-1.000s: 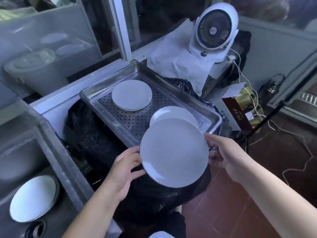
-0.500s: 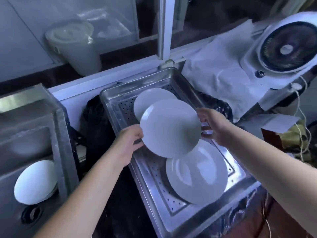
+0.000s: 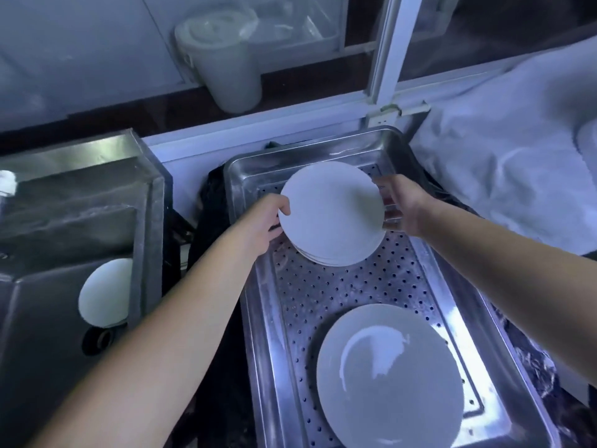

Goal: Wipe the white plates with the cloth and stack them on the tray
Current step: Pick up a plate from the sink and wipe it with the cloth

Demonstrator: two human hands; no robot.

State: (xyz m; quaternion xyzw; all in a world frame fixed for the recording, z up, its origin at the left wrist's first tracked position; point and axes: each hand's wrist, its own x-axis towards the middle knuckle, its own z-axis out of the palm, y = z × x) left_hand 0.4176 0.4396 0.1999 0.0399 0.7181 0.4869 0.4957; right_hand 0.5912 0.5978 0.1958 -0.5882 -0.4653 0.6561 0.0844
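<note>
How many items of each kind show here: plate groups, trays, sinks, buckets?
Plate groups: 3, the far stack held by both hands, the near plate, the sink plate
Trays: 1
Sinks: 1
Buckets: 1
Total: 6

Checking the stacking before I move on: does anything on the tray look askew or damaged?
Nothing looks damaged or spilled. Only the far stack on the tray is slightly uneven: the top plate, held by the left hand and right hand, sits offset, with lower rims showing at its near edge.
</note>
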